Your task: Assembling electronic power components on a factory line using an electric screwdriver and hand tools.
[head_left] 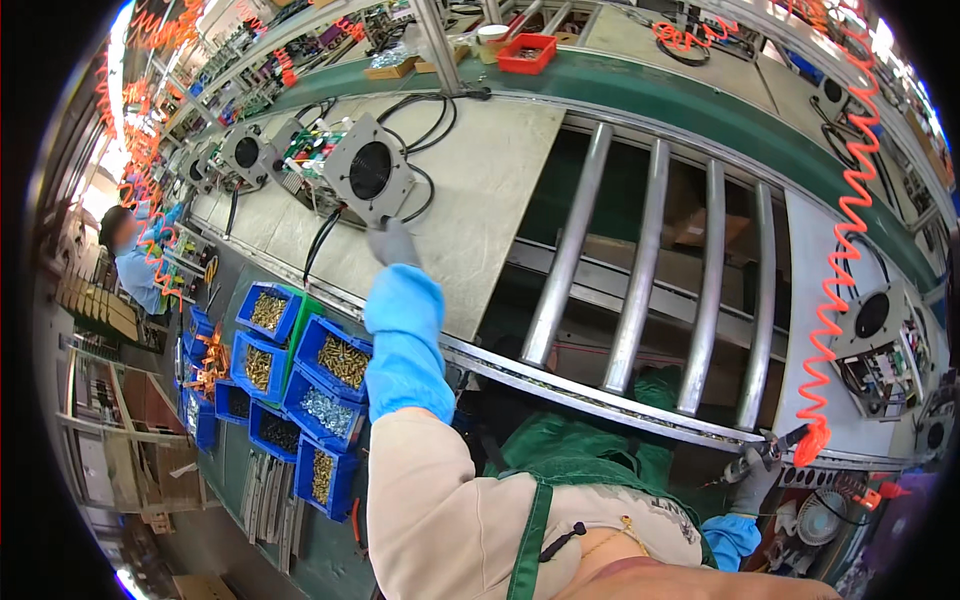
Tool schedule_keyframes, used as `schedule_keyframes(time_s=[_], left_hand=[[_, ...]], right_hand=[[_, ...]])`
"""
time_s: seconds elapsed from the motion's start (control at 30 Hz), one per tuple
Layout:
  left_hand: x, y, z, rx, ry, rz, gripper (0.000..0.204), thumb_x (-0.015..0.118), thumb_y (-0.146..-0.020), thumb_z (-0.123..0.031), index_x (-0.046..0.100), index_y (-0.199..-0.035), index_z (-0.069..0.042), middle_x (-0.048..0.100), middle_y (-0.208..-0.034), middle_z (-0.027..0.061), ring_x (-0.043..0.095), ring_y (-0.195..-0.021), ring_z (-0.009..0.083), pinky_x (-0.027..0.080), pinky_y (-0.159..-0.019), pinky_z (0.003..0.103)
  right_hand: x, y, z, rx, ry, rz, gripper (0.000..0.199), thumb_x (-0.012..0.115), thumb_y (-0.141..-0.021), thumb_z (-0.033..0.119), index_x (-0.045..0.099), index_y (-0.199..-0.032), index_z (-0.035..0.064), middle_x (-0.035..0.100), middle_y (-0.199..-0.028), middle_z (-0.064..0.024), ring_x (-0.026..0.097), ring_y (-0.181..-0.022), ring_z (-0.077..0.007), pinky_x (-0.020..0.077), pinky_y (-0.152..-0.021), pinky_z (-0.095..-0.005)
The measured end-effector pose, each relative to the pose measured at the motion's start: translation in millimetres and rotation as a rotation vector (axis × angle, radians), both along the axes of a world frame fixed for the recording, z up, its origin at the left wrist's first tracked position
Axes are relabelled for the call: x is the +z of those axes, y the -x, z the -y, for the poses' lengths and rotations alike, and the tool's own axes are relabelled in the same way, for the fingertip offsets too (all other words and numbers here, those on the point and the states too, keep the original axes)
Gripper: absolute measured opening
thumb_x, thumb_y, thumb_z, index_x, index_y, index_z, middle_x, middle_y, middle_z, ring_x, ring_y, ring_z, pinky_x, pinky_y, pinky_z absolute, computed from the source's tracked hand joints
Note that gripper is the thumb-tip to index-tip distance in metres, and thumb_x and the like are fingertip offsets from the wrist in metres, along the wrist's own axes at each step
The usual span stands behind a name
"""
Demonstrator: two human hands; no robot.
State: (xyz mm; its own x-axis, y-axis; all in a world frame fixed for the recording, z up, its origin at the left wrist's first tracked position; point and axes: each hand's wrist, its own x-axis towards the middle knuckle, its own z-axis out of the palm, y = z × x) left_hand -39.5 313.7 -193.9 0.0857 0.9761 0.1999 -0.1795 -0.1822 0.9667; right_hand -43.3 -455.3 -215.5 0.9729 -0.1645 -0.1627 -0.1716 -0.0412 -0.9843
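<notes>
Grey-gloved left hand touches one fan unit; four rollers beside.

The left hand, gloved in grey with a blue sleeve cover, reaches far across the bench and touches the near edge of a grey fan unit with black cables. More fan units line up to the far left. Near left, blue bins hold screws. The right hand grips a power screwdriver on an orange coiled hose, beside metal rollers.
</notes>
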Motion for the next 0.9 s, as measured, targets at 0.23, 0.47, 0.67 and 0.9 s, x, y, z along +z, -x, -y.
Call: schedule_keyframes(time_s=[0.23,0.47,0.67,0.9], left_hand=[[29.3,18.6,-59.2,0.094,0.004,-0.648,0.053,0.066,-0.069,-0.018,0.054,-0.117,0.003,0.062,-0.111,0.0200,0.060,-0.104,0.0325,0.045,-0.093,0.035],[37.4,21.8,-7.2,-0.070,-0.102,-0.610,0.037,0.068,-0.070,-0.017,0.059,-0.100,0.002,0.066,-0.097,0.0165,0.063,-0.089,0.0285,0.048,-0.078,0.037],[33.4,9.8,85.8,-0.215,-0.361,-0.669,0.033,0.072,-0.074,-0.026,0.060,-0.092,-0.001,0.065,-0.086,0.0126,0.063,-0.079,0.0277,0.048,-0.073,0.038],[44.2,-19.5,216.9,-0.501,-0.449,-0.693,0.032,0.069,-0.078,-0.030,0.058,-0.090,-0.002,0.060,-0.087,0.0145,0.060,-0.081,0.0304,0.047,-0.072,0.041]], right_hand=[[24.3,5.0,-26.3,-0.118,-0.066,0.133,0.042,0.060,-0.075,0.005,0.054,-0.116,0.0009,0.061,-0.077,-0.0053,0.058,-0.066,-0.0109,0.0483,-0.059,-0.0259],[31.3,10.1,-20.9,-0.066,-0.019,0.021,0.025,0.063,-0.081,0.012,0.055,-0.103,0.0039,0.059,-0.084,-0.0047,0.058,-0.069,-0.0145,0.0482,-0.063,-0.0269],[18.3,23.1,-8.6,0.034,0.443,0.041,0.033,0.064,-0.083,0.008,0.056,-0.114,0.0013,0.060,-0.095,-0.0072,0.058,-0.082,-0.0142,0.0480,-0.075,-0.0279],[29.1,22.5,-0.6,-0.089,0.415,-0.054,0.048,0.067,-0.082,0.012,0.052,-0.126,-0.0020,0.055,-0.115,-0.0089,0.054,-0.101,-0.0163,0.0430,-0.090,-0.0286]])
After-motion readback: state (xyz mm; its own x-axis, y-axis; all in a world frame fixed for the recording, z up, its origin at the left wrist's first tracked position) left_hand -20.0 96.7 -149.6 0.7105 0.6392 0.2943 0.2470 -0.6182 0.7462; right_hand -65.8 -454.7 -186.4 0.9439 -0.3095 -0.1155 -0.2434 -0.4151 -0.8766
